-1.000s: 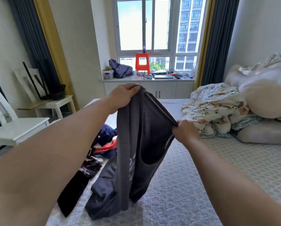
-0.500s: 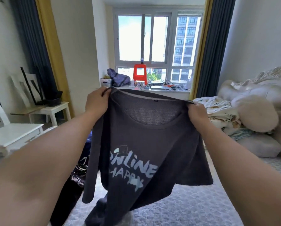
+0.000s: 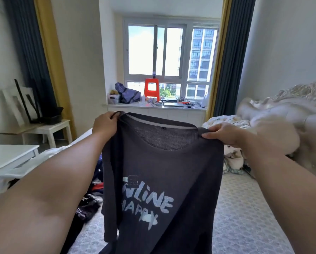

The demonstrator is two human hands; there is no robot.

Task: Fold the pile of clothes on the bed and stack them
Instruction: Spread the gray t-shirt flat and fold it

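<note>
Shirt: dark grey T-shirt (image 3: 162, 180) hangs in the air above the bed (image 3: 245, 217), printed front toward the camera, hem dropping out of view at the bottom
Left hand: left hand (image 3: 106, 123) has fingers curled over the shoulder seam at the collar's left end, gripping the cloth
Right hand: right hand (image 3: 225, 133) pinches the opposite shoulder, thumb on top, fingers tucked behind the fabric
Pile: remaining clothes (image 3: 93, 198) lie crumpled on the bed, low left, partly hidden behind the left forearm
Step in hand, as I judge it: spreading the shirt taut before laying it down
Doing it well: keep both shoulders level and pulled apart so the body hangs without twist; lower it print-down onto bare bedding right of the pile; let the left sleeve, now folded inward, fall free first
</note>
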